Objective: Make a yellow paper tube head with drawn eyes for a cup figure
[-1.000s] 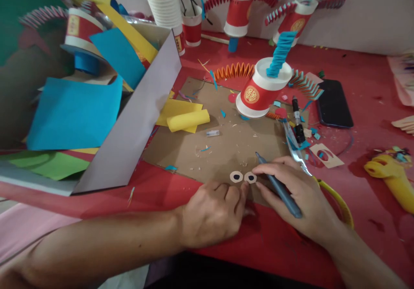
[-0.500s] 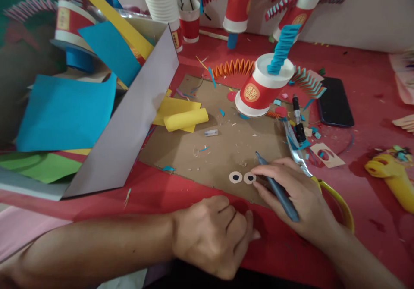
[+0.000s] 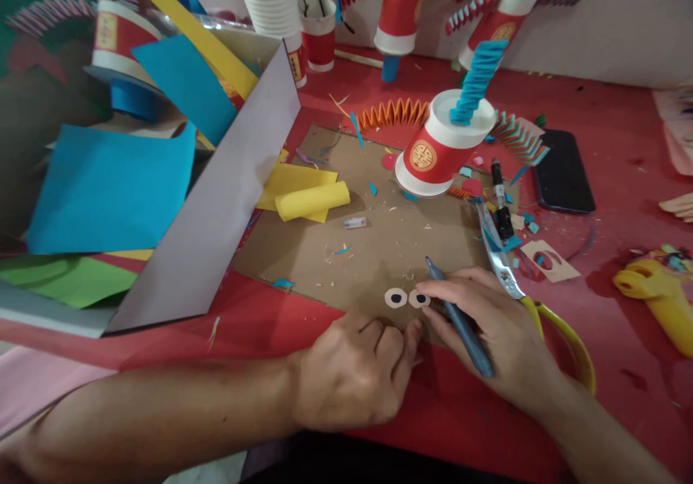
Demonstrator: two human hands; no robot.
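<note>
Right hand (image 3: 495,329) is closed around a blue pen (image 3: 459,316), which is held slanted with its tip up and away from the person, while the fingertips are pressed down just beside the right one of two paper eyes (image 3: 407,297). These small white ovals with black pupils are laid side by side, touching or nearly so, at the near edge of a brown cardboard sheet (image 3: 379,242). Left hand (image 3: 354,372) is curled loosely with nothing held in it, its knuckles set on the red desk (image 3: 622,130) at the cardboard's near edge, just below the eyes. Yellow-handled scissors (image 3: 533,303) are seen lying just behind the right hand, blades pointed away. Farther back on the cardboard an upturned red paper cup (image 3: 441,155) is stood, topped by a folded blue paper spring, with pleated paper strips spread to either side. A black marker (image 3: 501,199) is laid beside the cup, and a dark phone (image 3: 563,173) is placed further right. A yellow paper roll (image 3: 311,201) is rested at the cardboard's left, next to an open box (image 3: 216,209) filled with coloured paper sheets. Paper scraps are scattered over the cardboard.
</note>
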